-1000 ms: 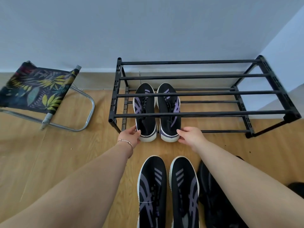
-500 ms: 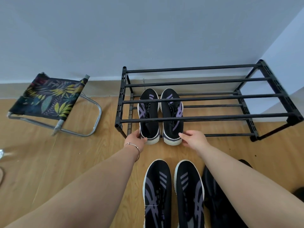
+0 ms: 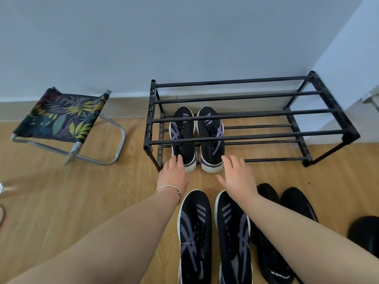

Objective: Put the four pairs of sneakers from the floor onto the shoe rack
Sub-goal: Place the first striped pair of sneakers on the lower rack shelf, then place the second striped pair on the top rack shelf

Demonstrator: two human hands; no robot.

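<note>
A black two-tier shoe rack (image 3: 248, 114) stands against the wall. On the left end of its lower tier sits a pair of black sneakers with purple stripes (image 3: 196, 140), heels toward me. My left hand (image 3: 173, 175) hovers at the left heel with fingers spread; whether it touches the heel I cannot tell. My right hand (image 3: 238, 177) is open just off the right heel. A second black-and-purple pair (image 3: 215, 236) lies on the floor under my arms. All-black sneakers (image 3: 287, 208) lie to the right, partly hidden by my right forearm.
A folding stool (image 3: 65, 119) with a leaf-print seat stands left of the rack. Another black shoe (image 3: 365, 232) shows at the right edge. The rack's upper tier and the right part of its lower tier hold nothing. Wooden floor runs to the left.
Both hands have let go of the heels of the pair on the rack and opened; the right hand has drawn back a little. The camera has pulled back, showing more shoes on the right.
</note>
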